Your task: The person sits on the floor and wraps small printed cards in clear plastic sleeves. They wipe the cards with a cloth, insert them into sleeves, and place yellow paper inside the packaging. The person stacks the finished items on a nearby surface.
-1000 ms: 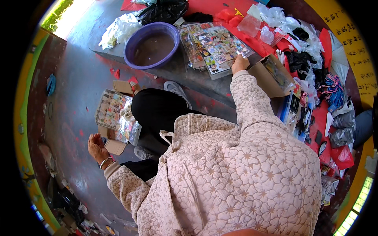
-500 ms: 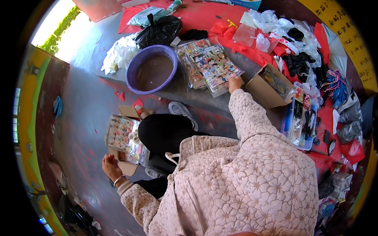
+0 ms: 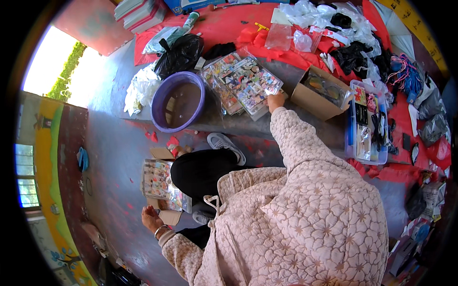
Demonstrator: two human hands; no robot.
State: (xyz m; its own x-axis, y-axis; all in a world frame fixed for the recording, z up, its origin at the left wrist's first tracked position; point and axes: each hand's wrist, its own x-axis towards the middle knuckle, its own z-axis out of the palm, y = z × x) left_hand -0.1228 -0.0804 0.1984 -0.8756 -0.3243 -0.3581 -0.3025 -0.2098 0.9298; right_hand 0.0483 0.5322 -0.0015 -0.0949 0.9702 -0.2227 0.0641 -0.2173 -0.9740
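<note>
My right hand [image 3: 275, 101] is at the near right corner of a stack of colourful printed picture sheets [image 3: 253, 83] in clear sleeves, its fingers closed on the top sheet's edge. More sleeved sheets [image 3: 220, 81] lie partly under that stack on the grey ledge. Down at the left, my left hand [image 3: 151, 219] is raised with curled fingers; whatever they hold, if anything, is hidden. Just beyond it, an opened cardboard box [image 3: 170, 217] on the floor has more picture sheets [image 3: 160, 178] on it, partly covered by my knee.
A purple basin [image 3: 155, 112] of murky water stands left of the sheets. An open cardboard box [image 3: 312, 102] with wrapped items is at their right, then a clear plastic bin [image 3: 372, 155] of small goods. Plastic bags [image 3: 179, 57] and red cloth [image 3: 224, 26] cover the ledge behind.
The view has shifted. My right hand stays at the corner of the sheet stack, and my left hand remains raised beside the box on the floor.
</note>
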